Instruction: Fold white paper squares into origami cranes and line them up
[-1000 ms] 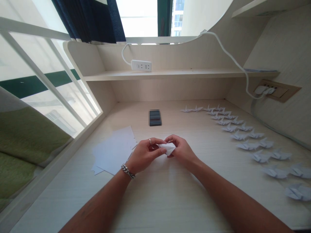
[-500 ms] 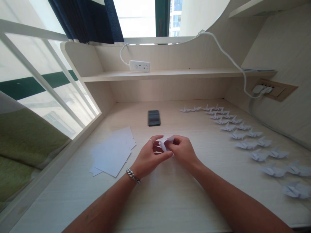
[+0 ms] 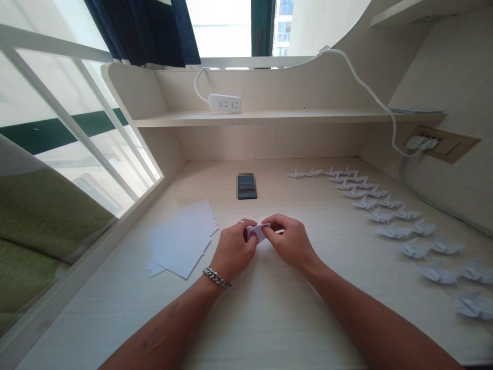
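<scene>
Head view, pale desk (image 3: 115, 318) (paper cranes (image 3: 379, 217)), window (image 3: 219, 31)

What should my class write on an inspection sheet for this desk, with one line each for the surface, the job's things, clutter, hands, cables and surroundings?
Surface: pale wood-grain desk, in good order.
Job's things: small folded white paper; loose white paper sheets left of the hands; rows of folded paper cranes to the right.
Clutter: dark flat object, blurred, beyond the hands.
Hands: left hand and right hand both pinch the paper in their fingers; ring and chain bracelet on the left.
Cables: white cable runs down to a wall socket; power strip on the shelf.
Surroundings: shelf above the desk; dark blue curtain.
</scene>
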`<state>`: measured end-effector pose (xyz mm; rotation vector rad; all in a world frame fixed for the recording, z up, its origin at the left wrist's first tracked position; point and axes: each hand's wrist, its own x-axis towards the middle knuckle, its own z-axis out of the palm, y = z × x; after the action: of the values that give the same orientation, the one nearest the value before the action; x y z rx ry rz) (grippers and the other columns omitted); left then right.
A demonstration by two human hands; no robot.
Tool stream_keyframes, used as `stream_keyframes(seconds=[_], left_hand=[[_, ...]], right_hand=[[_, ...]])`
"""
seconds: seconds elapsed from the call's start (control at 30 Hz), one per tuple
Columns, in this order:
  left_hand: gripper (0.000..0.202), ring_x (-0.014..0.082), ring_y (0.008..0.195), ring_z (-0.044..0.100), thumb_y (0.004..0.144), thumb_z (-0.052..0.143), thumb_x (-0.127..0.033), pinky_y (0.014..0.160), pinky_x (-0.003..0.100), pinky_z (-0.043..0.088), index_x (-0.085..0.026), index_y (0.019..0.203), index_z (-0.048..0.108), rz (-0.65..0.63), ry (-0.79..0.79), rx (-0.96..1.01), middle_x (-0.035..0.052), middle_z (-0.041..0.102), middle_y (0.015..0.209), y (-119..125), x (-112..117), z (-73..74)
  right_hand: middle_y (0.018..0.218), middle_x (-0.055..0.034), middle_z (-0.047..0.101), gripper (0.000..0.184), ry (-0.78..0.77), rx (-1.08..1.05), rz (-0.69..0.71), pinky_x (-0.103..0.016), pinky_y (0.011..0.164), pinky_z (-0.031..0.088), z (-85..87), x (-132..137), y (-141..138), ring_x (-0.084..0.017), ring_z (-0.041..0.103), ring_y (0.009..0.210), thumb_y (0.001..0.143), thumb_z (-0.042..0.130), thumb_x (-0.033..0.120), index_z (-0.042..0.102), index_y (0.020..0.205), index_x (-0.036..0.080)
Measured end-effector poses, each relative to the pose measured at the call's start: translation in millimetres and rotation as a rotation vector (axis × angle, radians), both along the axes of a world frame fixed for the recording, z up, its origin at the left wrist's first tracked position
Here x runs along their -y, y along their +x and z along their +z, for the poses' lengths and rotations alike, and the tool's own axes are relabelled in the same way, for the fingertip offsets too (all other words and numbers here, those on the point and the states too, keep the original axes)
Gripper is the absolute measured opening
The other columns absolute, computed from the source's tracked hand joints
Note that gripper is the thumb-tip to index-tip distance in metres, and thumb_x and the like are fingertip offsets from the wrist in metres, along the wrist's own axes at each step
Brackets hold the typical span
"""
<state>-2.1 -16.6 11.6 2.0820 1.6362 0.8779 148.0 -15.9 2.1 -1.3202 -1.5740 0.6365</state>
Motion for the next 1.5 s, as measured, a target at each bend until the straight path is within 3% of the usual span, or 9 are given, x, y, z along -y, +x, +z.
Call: stream_keyframes(seconds=[0.2, 0.5, 0.7, 0.9, 1.1, 1.2, 1.3, 1.5], left_hand=[[0.029, 0.0211, 0.074, 0.066, 0.076, 0.052, -0.017, 0.074, 0.03, 0.048, -0.019, 0.1, 0.068, 0.028, 0.031, -0.127, 0.0052, 0.073, 0.082, -3, -3, 0.1], [0.029, 0.0224, 0.079, 0.068, 0.077, 0.052, -0.018, 0.077, 0.031, 0.049, -0.018, 0.102, 0.067, 0.056, 0.06, -0.113, 0.0062, 0.074, 0.087, -5, -4, 0.0], [0.028, 0.0226, 0.081, 0.068, 0.079, 0.051, -0.02, 0.08, 0.032, 0.05, -0.018, 0.103, 0.067, 0.059, 0.089, -0.064, 0.0065, 0.074, 0.088, -5, -3, -1.4], [0.029, 0.02, 0.076, 0.068, 0.077, 0.052, -0.017, 0.076, 0.029, 0.05, -0.02, 0.102, 0.067, 0.005, 0.038, 0.037, 0.0037, 0.072, 0.077, -1, -1, -3.8], [0.027, 0.0189, 0.07, 0.067, 0.078, 0.053, -0.019, 0.069, 0.028, 0.049, -0.019, 0.101, 0.066, 0.086, -0.008, 0.129, 0.0028, 0.07, 0.071, -5, -4, 0.4], [0.025, 0.0184, 0.07, 0.067, 0.08, 0.053, -0.022, 0.069, 0.028, 0.049, -0.019, 0.102, 0.066, 0.059, 0.039, 0.119, 0.0026, 0.07, 0.072, -4, -3, -1.1], [0.023, 0.0181, 0.07, 0.066, 0.082, 0.055, -0.027, 0.069, 0.027, 0.048, -0.021, 0.101, 0.066, 0.009, 0.073, 0.099, 0.0023, 0.07, 0.073, -2, 0, -4.2], [0.019, 0.015, 0.062, 0.06, 0.079, 0.057, -0.025, 0.06, 0.025, 0.043, -0.022, 0.097, 0.061, -0.04, 0.004, 0.184, -0.0012, 0.067, 0.071, -1, -1, -7.3]], right_hand=[[0.079, -0.0015, 0.074, 0.018, 0.045, 0.039, -0.015, -0.027, 0.069, 0.052, 2.0, 0, 5, -0.017, 0.068, 0.072, 0.074, 0.059, 0.017, 0.075, 0.082, 0.021], [0.086, -0.0035, 0.075, 0.019, 0.059, -0.009, -0.027, -0.028, 0.071, 0.054, 8.0, 4, 7, -0.018, 0.069, 0.076, 0.077, 0.059, 0.02, 0.075, 0.085, 0.021], [0.094, -0.0068, 0.072, 0.029, 0.008, -0.068, 0.082, -0.028, 0.065, 0.055, 4.0, 3, 2, -0.018, 0.068, 0.075, 0.074, 0.064, 0.023, 0.07, 0.102, 0.017], [0.085, -0.0048, 0.073, 0.016, -0.007, -0.053, 0.108, -0.029, 0.069, 0.054, -0.1, 1, 1, -0.017, 0.067, 0.075, 0.082, 0.058, 0.024, 0.072, 0.085, 0.019], [0.101, -0.0061, 0.071, 0.025, 0.033, -0.035, 0.223, -0.028, 0.069, 0.055, 2.4, 5, 0, -0.019, 0.066, 0.087, 0.079, 0.063, 0.027, 0.069, 0.102, 0.019], [0.097, -0.0051, 0.072, 0.024, 0.096, 0.039, 0.139, -0.029, 0.072, 0.054, -1.5, 4, -2, -0.018, 0.067, 0.083, 0.078, 0.058, 0.016, 0.07, 0.098, 0.02], [0.091, -0.0038, 0.074, 0.022, 0.118, 0.058, 0.034, -0.031, 0.074, 0.054, -5.7, 2, -2, -0.018, 0.068, 0.078, 0.079, 0.055, 0.015, 0.071, 0.093, 0.021], [0.092, -0.0039, 0.074, 0.024, 0.184, 0.089, 0.033, -0.032, 0.075, 0.053, -8.3, 3, -5, -0.019, 0.068, 0.079, 0.078, 0.055, 0.012, 0.071, 0.094, 0.022]])
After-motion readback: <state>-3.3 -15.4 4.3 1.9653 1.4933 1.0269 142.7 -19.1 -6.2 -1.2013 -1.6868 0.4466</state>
